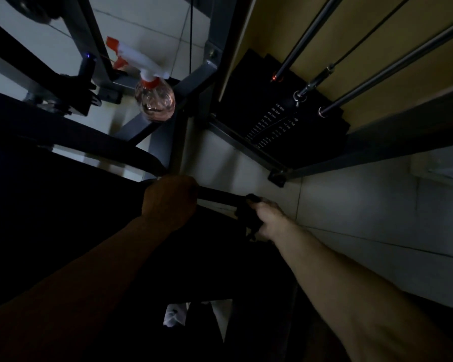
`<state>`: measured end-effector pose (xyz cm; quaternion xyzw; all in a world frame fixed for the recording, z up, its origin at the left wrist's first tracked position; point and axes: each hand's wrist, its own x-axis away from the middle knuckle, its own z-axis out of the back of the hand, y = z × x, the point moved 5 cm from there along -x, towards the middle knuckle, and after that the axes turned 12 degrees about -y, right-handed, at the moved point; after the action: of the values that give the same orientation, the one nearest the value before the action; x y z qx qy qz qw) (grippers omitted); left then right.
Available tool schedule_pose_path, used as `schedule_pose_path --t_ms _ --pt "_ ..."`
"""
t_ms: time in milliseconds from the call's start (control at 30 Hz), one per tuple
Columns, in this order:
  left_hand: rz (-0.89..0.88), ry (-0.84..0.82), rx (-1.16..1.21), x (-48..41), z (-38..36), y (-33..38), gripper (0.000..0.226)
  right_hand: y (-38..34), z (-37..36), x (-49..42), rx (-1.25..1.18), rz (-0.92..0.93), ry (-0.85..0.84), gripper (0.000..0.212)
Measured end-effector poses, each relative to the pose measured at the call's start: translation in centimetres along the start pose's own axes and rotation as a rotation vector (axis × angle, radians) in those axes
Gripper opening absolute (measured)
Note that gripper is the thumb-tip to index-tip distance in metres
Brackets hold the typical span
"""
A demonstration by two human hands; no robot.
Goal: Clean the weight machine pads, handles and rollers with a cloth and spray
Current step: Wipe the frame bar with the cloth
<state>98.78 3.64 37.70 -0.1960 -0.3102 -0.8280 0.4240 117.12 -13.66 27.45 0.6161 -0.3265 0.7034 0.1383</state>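
Dark cloth point(244, 218) is wrapped on the end of the black handle bar point(220, 196), with the right hand point(268, 218) clenched round it. The left hand point(169, 198) is fisted on the same bar just beside it. The spray bottle point(154, 100) is perched on the machine frame point(194, 82) beyond, and the weight stack point(285, 118) is off to the right.

Below the spray bottle point(154, 100), deep shadow swallows most detail. The left hand point(169, 202) curls its fingers out of sight round a dark bar point(220, 197), and the cloth point(246, 215) gripped by the right hand point(270, 220) melts into blackness. Right of the spray bottle, the lower labels on the weight stack point(285, 121) are too small to read.
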Motion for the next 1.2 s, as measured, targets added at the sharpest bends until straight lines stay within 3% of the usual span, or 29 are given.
schedule_pose_path --t_ms 100,200,267,300,367,433,500,567,633,700,767,833,1000,1200 --pt "-0.035 0.06 0.193 1.5 0.8 -0.1 0.017 -1.3 1.1 3.1 0.107 0.096 0.119 0.048" --pt "-0.032 -0.007 0.459 3.1 1.8 0.6 0.009 -4.0 -0.4 7.9 -0.048 0.247 0.038 0.038" --pt "0.011 -0.079 0.788 3.8 2.5 1.7 0.009 -5.8 -2.4 11.1 -0.15 0.326 -0.059 0.032" --pt "0.078 -0.156 1.037 4.3 2.7 2.3 0.014 -6.7 -3.6 12.7 -0.168 0.372 -0.099 0.03" --pt "0.192 -0.37 1.538 5.6 2.7 3.6 0.053 -8.0 -6.6 15.7 -0.138 0.474 -0.162 0.019" --pt "0.126 -0.51 1.859 6.4 4.0 4.9 0.077 -8.5 -9.8 17.7 -0.066 0.548 -0.2 0.018" --pt "0.026 -0.41 2.053 6.3 6.0 4.5 0.068 -8.4 -13.0 18.6 0.039 0.576 -0.196 0.027" --pt "0.06 -0.272 2.042 6.1 7.3 3.3 0.05 -8.2 -15.6 19.0 0.066 0.568 -0.254 0.02" --pt "0.186 -0.152 1.874 5.5 7.5 1.0 0.037 -8.1 -17.4 18.8 0.019 0.514 -0.311 0.025" --pt "0.317 -0.059 1.816 4.3 7.2 -1.9 0.05 -8.5 -18.8 18.0 -0.024 0.455 -0.328 0.032" --pt "0.441 0.018 1.855 2.9 6.6 -4.6 0.07 -9.4 -18.8 16.7 0.016 0.473 -0.259 0.02" --pt "0.532 0.116 1.869 0.3 5.8 -7.5 0.062 -11.3 -19.0 14.7 0.06 0.519 -0.215 0.026" --pt "0.504 0.325 1.86 -1.2 10.3 -7.2 0.01 -17.2 -20.7 11.6 0.308 0.648 -0.228 0.069" --pt "0.501 0.359 1.851 -3.6 11.6 -7.8 0.026 -21.7 -24.2 7.2 0.432 0.766 -0.302 0.078"
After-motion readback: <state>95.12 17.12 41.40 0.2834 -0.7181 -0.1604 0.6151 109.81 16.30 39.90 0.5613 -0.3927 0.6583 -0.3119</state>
